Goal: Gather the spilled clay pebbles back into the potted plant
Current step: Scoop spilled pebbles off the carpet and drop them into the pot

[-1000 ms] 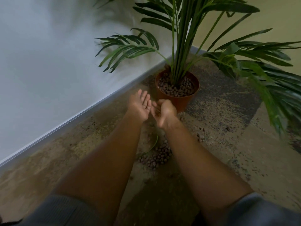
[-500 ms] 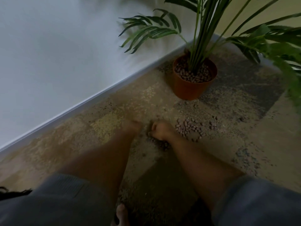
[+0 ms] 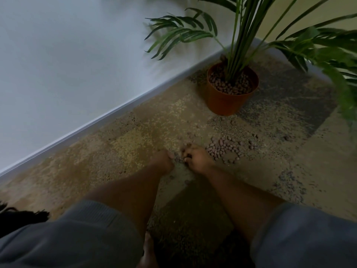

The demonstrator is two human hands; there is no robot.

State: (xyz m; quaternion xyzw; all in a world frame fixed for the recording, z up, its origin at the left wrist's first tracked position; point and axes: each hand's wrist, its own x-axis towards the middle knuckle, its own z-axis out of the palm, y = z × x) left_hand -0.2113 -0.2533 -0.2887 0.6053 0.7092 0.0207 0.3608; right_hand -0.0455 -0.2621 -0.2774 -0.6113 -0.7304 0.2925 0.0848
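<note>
Both hands on the carpet (image 3: 119,144), left hand (image 3: 162,161) and right hand (image 3: 197,159) cupped toward each other around a few clay pebbles (image 3: 224,148); most lie just right of my right hand. I should sweep inward, fingers tight, scoop underneath, then lift over the pot (image 3: 228,103) beyond them.

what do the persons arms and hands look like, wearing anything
Both forearms are bare from elbow to wrist. Grey sleeves are pushed up: the left sleeve shows a ribbed knit, the right sleeve looks smoother. The left hand and right hand wear no gloves; no watch, ring or bracelet can be made out, though the picture is dim and slightly blurred.
</note>
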